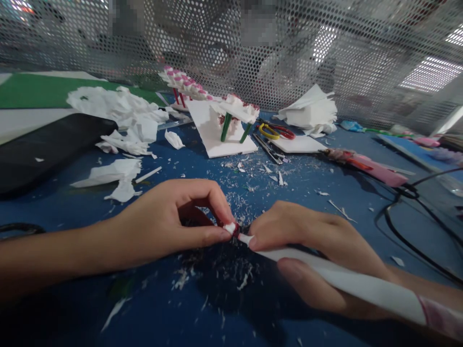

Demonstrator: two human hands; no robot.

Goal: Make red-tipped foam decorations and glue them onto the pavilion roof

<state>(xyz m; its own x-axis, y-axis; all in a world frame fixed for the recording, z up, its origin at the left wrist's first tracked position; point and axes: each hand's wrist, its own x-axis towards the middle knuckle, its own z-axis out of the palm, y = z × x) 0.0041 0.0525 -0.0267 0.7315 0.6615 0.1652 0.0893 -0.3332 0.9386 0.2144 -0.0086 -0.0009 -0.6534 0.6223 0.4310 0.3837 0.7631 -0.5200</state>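
Note:
Between the thumb and forefinger of my left hand (170, 217) is a small white and dark red piece (230, 228). My right hand (307, 241) is closed around a long white pen-like tool (336, 274) that widens toward its back end, where a pinkish part shows. Its narrow tip meets the red side of the small piece. Fine white shavings (249, 207) lie scattered on the blue tabletop (173, 313) around both hands.
Beyond my hands, green sticks (226, 126) hold up a white and red piece on a white board (206, 144). Scissors (267, 131), tweezers (266, 149), crumpled tissue (119, 108), a black phone-like slab (54, 149), a pink corded tool (376, 168) and a perforated screen (217, 53) surround the work area.

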